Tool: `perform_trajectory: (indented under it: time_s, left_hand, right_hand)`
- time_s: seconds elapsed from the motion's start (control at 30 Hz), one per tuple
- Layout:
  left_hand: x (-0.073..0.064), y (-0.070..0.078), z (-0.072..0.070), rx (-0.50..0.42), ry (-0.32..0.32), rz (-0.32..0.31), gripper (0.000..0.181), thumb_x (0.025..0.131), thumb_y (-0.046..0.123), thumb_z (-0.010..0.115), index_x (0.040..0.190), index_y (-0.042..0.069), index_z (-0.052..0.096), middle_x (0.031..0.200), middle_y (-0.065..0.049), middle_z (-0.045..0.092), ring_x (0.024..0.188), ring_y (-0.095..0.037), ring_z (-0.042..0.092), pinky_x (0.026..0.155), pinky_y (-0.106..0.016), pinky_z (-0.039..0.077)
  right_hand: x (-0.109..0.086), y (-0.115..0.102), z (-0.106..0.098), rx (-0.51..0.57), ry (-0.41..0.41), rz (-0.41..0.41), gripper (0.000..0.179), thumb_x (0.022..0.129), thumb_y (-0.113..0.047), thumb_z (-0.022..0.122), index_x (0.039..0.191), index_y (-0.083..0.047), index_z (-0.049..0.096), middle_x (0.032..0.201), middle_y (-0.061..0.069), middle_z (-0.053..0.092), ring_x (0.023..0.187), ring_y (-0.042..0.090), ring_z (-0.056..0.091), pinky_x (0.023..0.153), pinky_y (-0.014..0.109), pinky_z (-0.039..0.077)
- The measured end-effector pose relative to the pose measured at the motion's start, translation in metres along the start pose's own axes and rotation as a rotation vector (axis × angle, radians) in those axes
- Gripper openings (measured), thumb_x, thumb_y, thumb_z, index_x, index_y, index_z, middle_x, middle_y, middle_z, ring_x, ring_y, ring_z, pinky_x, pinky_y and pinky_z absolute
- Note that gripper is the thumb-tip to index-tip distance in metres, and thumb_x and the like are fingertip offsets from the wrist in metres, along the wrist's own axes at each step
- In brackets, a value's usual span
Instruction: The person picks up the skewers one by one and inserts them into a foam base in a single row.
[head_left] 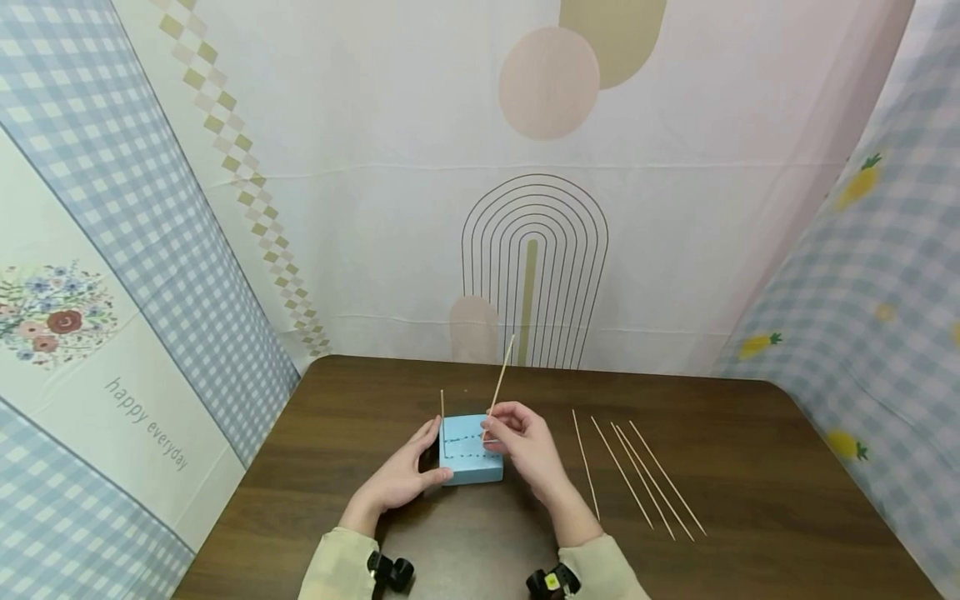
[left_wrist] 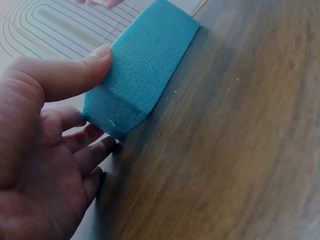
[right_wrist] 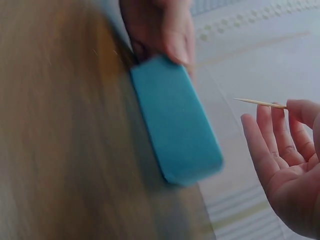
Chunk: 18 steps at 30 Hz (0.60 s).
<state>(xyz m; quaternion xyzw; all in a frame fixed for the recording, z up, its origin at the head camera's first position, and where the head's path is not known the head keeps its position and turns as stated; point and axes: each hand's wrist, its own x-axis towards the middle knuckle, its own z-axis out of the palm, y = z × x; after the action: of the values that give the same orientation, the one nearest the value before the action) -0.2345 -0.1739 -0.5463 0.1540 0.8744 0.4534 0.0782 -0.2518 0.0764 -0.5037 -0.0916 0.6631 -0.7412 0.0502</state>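
Toward the far edge of the table, left hand grips block, right hand pinches stick, apparently mid-placement, next needing careful aim.

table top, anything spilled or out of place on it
Little stands out. A few pale specks lie on the table beside the blue block, perhaps crumbs. Of the five loose sticks, the leftmost lies at a different angle from the rest; none looks broken.
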Motion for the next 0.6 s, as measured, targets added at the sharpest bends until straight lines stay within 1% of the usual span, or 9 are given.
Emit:
perform_trajectory:
  time_s: [0.07,0.2,0.4,0.6]
  left_hand:
    - [0.000,-0.001,-0.001,-0.001,0.002,0.002,0.096,0.099,0.039,0.079,0.171,0.007,0.024,0.176,-0.022,0.019,0.160,-0.041,0.023,0.123,-0.063,0.026]
    - [0.000,-0.001,-0.001,-0.010,-0.003,0.009,0.096,0.099,0.038,0.079,0.170,0.006,0.023,0.176,-0.023,0.019,0.160,-0.041,0.022,0.124,-0.062,0.025]
    - [0.002,-0.001,0.000,-0.012,-0.003,0.021,0.096,0.098,0.036,0.079,0.170,0.004,0.024,0.175,-0.023,0.019,0.160,-0.040,0.022,0.124,-0.061,0.024]
    - [0.002,-0.002,0.000,-0.019,-0.004,0.018,0.096,0.099,0.036,0.079,0.170,0.004,0.024,0.176,-0.023,0.018,0.160,-0.040,0.021,0.124,-0.061,0.024]
  right_hand:
    - [0.001,0.005,0.010,0.001,-0.017,-0.006,0.025,0.102,-0.009,0.074,0.118,0.008,0.066,0.100,0.014,0.073,0.091,0.020,0.073,0.084,0.040,0.063]
    - [0.001,0.014,0.022,-0.001,-0.053,-0.021,0.026,0.104,-0.013,0.073,0.119,0.007,0.066,0.102,0.012,0.072,0.095,0.019,0.073,0.087,0.039,0.063]
    - [0.002,0.022,0.027,-0.007,-0.078,-0.040,0.020,0.105,-0.011,0.071,0.118,0.004,0.066,0.107,0.014,0.073,0.098,0.016,0.072,0.091,0.038,0.061]
    - [0.002,0.023,0.027,-0.036,-0.093,-0.052,0.019,0.104,-0.012,0.073,0.116,0.000,0.069,0.108,0.016,0.072,0.099,0.019,0.072,0.091,0.035,0.061]
